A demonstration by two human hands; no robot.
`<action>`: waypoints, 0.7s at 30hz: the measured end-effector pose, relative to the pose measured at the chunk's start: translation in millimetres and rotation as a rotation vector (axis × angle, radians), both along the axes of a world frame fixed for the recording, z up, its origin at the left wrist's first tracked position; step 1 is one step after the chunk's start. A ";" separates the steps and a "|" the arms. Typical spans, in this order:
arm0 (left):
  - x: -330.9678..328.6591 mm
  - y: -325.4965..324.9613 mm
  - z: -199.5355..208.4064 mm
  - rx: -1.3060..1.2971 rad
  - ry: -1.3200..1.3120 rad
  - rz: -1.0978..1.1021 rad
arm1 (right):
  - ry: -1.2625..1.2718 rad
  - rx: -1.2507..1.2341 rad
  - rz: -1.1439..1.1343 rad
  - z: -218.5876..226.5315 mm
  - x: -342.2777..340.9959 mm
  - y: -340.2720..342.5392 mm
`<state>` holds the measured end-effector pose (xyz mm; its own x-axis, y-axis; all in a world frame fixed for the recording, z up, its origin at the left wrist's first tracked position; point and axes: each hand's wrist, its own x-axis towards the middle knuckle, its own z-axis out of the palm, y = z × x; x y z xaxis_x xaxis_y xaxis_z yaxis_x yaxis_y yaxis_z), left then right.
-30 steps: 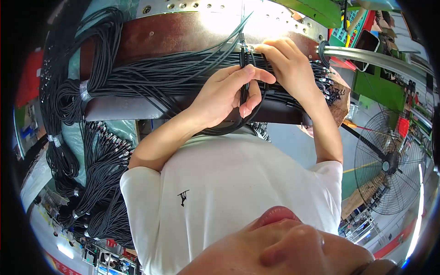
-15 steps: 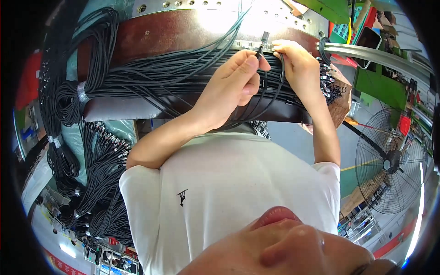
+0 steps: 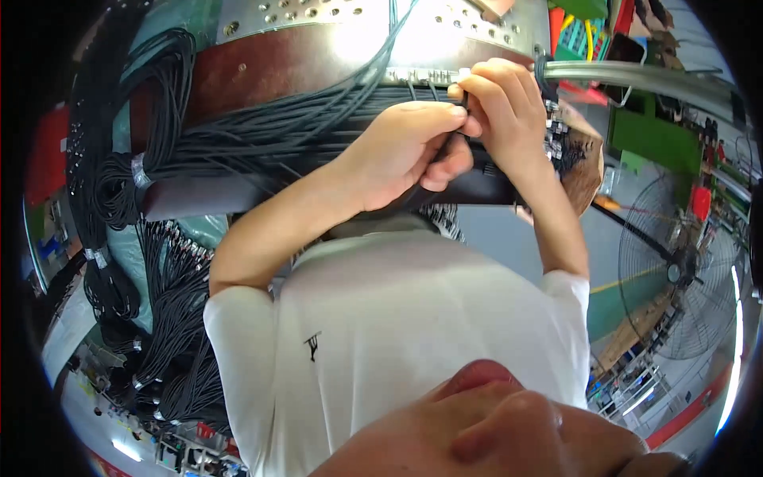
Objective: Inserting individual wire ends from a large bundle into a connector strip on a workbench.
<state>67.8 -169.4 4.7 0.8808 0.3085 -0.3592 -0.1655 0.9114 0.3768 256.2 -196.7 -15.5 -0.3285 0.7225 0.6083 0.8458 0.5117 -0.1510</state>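
Observation:
My left hand (image 3: pixel 421 147) is closed, its thumb and forefinger pinching a thin black cable (image 3: pixel 456 141). Right beside it my right hand (image 3: pixel 505 111) has its fingers curled at the cable's upper part, the fingertips of the two hands nearly meeting. A small pale piece (image 3: pixel 463 73) shows at the tips of my right fingers; its kind is unclear. Under and left of the hands a thick bundle of black cables (image 3: pixel 254 131) lies along the brown bench edge. Behind my fingers runs a metal strip with small slots (image 3: pixel 417 76), where a couple of cables stand.
A perforated metal plate (image 3: pixel 294 14) lies beyond the bench edge. Tied cable bundles (image 3: pixel 171 294) hang at the left. On the right are cable ends with metal connectors (image 3: pixel 556 131), brown paper (image 3: pixel 584 163), a metal rail (image 3: pixel 636 73) and a caged fan (image 3: pixel 675 270).
The dark connector end that stuck up above my left fingers is no longer visible there. My left hand has moved slightly right and down, and my right fingers have curled over closer to it.

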 end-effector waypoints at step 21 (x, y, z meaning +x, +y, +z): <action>18.1 156.4 -40.3 1.126 0.167 0.224 | -0.140 -0.408 0.173 -2.1 41.3 18.6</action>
<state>86.0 -13.0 -35.7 0.7334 0.6706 0.1115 -0.1529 0.0030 0.9882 297.5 -178.1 -17.6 -0.5238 0.8210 0.2272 0.7798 0.5694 -0.2600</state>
